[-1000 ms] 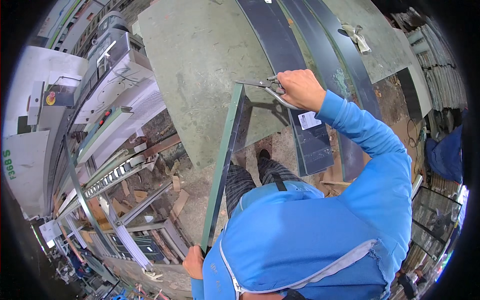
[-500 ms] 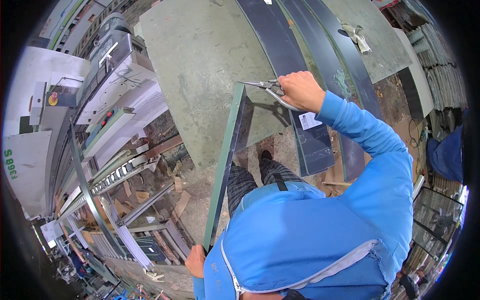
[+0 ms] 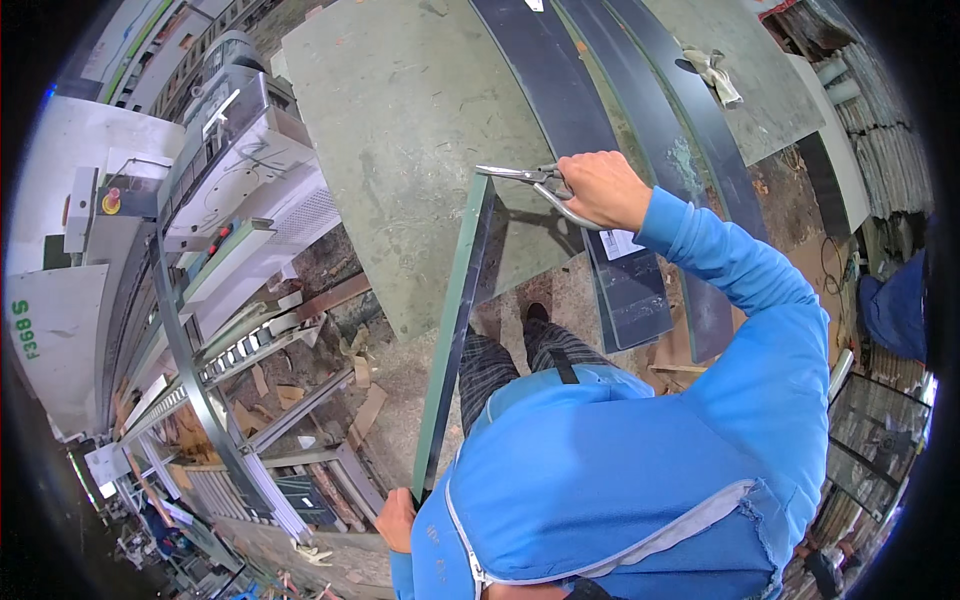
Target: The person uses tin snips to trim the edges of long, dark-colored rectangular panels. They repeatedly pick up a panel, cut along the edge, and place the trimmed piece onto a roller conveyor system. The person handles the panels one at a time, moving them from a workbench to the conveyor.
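My right hand (image 3: pixel 608 190) is closed on the handles of metal snips (image 3: pixel 545 176), whose jaws are at the top end of a long green-and-dark folded metal strip (image 3: pixel 452 335). Whether the jaws bite into it is too small to tell. The strip slants down toward me at the left of my body. My left hand (image 3: pixel 396 520) grips its lower end beside my blue jacket.
Long dark metal strips (image 3: pixel 535 75) lie on large grey sheets (image 3: pixel 400 130) ahead, with a pale glove (image 3: pixel 712 72) on them. A machine (image 3: pixel 240 165) and metal profiles (image 3: pixel 290 415) stand or lie at left. Stacked corrugated material (image 3: pixel 870 150) is at right.
My hands, the snips and the strip have shifted slightly down and to the right in the view, as has much of the surroundings. The grip of both hands stays the same.
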Available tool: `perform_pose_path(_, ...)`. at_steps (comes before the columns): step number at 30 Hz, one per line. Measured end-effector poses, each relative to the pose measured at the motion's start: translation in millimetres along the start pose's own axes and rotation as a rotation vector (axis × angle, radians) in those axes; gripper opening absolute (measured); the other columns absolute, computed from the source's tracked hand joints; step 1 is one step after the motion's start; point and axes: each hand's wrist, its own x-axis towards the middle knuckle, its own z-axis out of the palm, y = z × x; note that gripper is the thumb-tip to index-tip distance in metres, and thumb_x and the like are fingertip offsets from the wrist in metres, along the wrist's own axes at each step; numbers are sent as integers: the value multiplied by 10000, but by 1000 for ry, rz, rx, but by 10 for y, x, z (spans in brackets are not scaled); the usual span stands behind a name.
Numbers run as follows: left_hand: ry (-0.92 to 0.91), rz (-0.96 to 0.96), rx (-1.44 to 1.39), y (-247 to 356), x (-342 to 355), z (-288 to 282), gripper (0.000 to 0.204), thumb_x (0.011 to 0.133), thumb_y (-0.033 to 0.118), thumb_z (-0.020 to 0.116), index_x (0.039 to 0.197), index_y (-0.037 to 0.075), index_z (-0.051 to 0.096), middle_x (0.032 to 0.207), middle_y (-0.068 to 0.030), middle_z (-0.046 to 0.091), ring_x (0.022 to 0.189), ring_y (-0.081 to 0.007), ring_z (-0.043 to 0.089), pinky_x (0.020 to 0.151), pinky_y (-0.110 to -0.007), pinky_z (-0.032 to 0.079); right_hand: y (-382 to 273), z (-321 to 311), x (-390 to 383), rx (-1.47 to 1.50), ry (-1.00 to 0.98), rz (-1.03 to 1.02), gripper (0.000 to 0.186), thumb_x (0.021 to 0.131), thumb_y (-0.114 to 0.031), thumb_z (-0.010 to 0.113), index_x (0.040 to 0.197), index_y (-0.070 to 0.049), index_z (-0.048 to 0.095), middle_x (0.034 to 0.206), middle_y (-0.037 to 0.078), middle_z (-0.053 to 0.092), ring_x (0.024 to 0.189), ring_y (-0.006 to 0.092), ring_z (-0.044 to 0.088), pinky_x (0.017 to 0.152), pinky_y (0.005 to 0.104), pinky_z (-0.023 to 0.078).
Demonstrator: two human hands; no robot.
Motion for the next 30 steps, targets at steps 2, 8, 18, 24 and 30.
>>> perform_pose_path(2,42,20,-25,-7,-3,4,237,775,266,559,738,84,412,654,-114,425,555,-327,477,455,-413,328,-20,-52,4,2,-39,-1,268,713,-229,587,744,37,572,693,207,606,664,381,609,603,469,477)
perform_pose_path(8,81,65,36,-87,3,51,202,765,220,567,749,89,416,663,-112,425,557,-317,484,459,-409,336,-3,-21,-21,14,-49,20,264,706,-229,603,722,33,578,682,211,604,659,378,612,589,467,474)
perform_pose_path(18,77,75,39,-63,13,18,213,746,224,579,743,85,417,668,-110,436,566,-315,500,469,-413,357,-80,79,-106,-158,213,-27,288,688,-205,667,829,18,552,783,156,595,736,316,609,625,416,463)
perform_pose_path(24,97,88,40,-51,35,-1,204,749,215,576,737,86,418,664,-103,446,556,-315,504,457,-413,357,-81,26,-61,-94,139,-21,227,680,-181,634,766,15,560,719,164,594,677,333,608,581,427,456)
perform_pose_path(30,123,106,70,-156,18,115,225,757,219,590,730,87,410,659,-100,432,545,-303,502,448,-403,366,-57,48,-61,-59,127,-27,203,664,-172,604,722,20,567,675,185,602,650,357,617,564,440,461)
